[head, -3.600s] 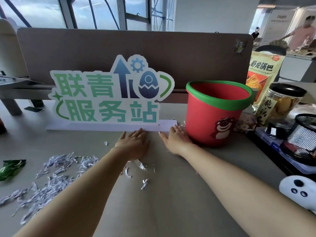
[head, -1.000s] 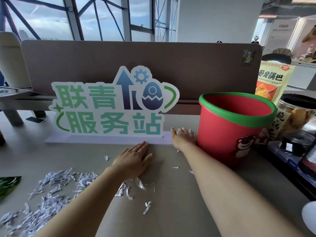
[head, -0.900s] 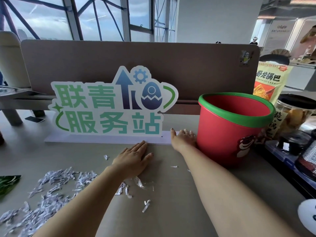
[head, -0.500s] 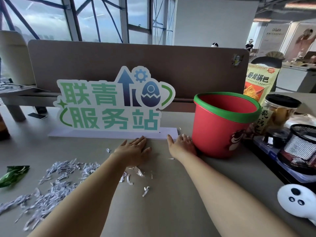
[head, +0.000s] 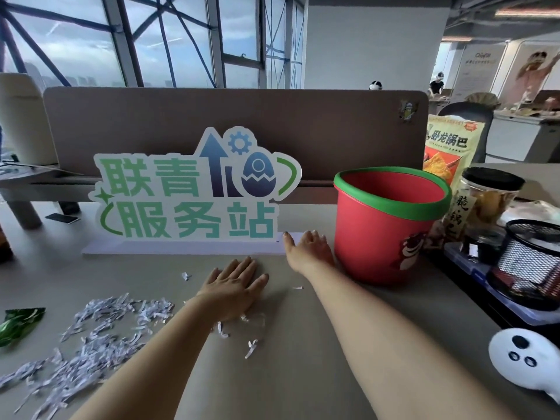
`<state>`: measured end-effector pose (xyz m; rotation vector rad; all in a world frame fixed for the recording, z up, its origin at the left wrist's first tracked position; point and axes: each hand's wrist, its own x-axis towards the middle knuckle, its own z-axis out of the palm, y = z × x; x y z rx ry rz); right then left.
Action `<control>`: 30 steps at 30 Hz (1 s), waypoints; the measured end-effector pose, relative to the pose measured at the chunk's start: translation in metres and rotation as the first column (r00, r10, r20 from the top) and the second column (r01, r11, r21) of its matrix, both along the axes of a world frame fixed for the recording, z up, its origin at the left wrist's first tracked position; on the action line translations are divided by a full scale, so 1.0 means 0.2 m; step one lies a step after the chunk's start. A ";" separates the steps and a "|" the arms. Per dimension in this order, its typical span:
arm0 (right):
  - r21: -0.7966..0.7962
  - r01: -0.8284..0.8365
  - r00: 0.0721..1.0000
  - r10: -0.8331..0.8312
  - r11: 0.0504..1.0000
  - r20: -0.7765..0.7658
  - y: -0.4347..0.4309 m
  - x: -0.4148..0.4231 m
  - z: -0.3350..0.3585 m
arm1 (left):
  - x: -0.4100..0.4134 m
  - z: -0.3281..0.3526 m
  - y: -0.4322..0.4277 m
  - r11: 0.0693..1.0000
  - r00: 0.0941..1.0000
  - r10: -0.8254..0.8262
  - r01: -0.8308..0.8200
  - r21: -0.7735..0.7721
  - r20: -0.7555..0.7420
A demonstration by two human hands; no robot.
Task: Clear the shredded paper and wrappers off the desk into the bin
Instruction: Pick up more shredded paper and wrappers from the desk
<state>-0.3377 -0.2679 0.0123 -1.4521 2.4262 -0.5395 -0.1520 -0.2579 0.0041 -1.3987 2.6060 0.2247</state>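
Note:
A red bin with a green rim (head: 385, 231) stands on the desk at centre right. Shredded white paper (head: 100, 325) lies scattered over the desk's left part, and a few strips (head: 251, 348) sit just behind my left hand. A green wrapper (head: 18, 324) lies at the far left edge. My left hand (head: 233, 286) lies flat, palm down, fingers apart, on the desk. My right hand (head: 309, 251) lies flat too, fingers spread, touching the bin's left base and the sign's foot. Neither hand holds anything.
A white sign with green characters (head: 194, 195) stands at the back against a brown divider (head: 236, 122). Right of the bin are a snack bag (head: 448, 150), a jar with a black lid (head: 488, 198), a black mesh holder (head: 530, 256) and a white controller (head: 527, 359).
Both hands stay flat on the desk in nearly the same spots. The view has shifted slightly; my right hand rests a little nearer the bin's base.

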 end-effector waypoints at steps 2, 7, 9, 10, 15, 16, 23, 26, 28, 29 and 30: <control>0.025 0.031 0.999 -0.031 0.999 -0.009 -0.06 -0.02 0.00 | 0.01 0.00 0.00 1.000 1.000 -0.005 0.005 0.010 0.010; 0.075 0.046 0.999 -0.045 0.996 -0.019 -0.16 -0.08 -0.02 | 0.00 -0.01 0.02 0.999 0.995 0.032 -0.031 0.006 -0.096; 0.097 0.034 0.999 -0.030 0.995 -0.043 -0.14 -0.09 -0.03 | 0.00 -0.01 0.01 0.999 0.994 0.039 -0.038 0.013 -0.098; 0.095 0.030 0.999 -0.026 0.995 -0.045 -0.11 -0.08 -0.04 | 0.00 -0.01 0.01 0.999 0.993 0.052 -0.050 0.019 -0.109; 0.077 0.035 0.999 -0.033 0.996 -0.026 0.05 -0.02 -0.04 | 0.00 -0.01 0.03 0.997 0.988 0.078 -0.077 0.014 -0.135; 0.075 0.038 0.999 -0.036 0.996 -0.032 0.10 0.01 -0.05 | 0.00 -0.01 0.04 0.997 0.988 0.079 -0.077 0.020 -0.131; 0.089 -0.166 0.982 0.173 0.982 -0.081 0.41 0.09 -0.05 | 0.00 0.07 0.10 0.999 0.998 0.052 -0.052 0.011 -0.023; 0.097 -0.281 0.954 0.289 0.955 -0.082 0.47 0.09 -0.04 | 0.02 0.09 0.17 1.000 1.000 0.028 -0.028 0.012 0.003; 0.080 -0.295 0.951 0.301 0.952 -0.076 0.48 0.09 -0.02 | 0.04 0.10 0.21 0.999 0.998 0.051 -0.051 0.007 -0.038; 0.081 -0.296 0.950 0.303 0.952 -0.080 0.47 0.09 -0.01 | 0.05 0.10 0.23 0.997 0.995 0.073 -0.073 0.006 -0.068; 0.086 -0.300 0.947 0.308 0.950 -0.091 0.47 0.08 0.01 | 0.06 0.11 0.24 0.997 0.993 0.081 -0.081 0.003 -0.090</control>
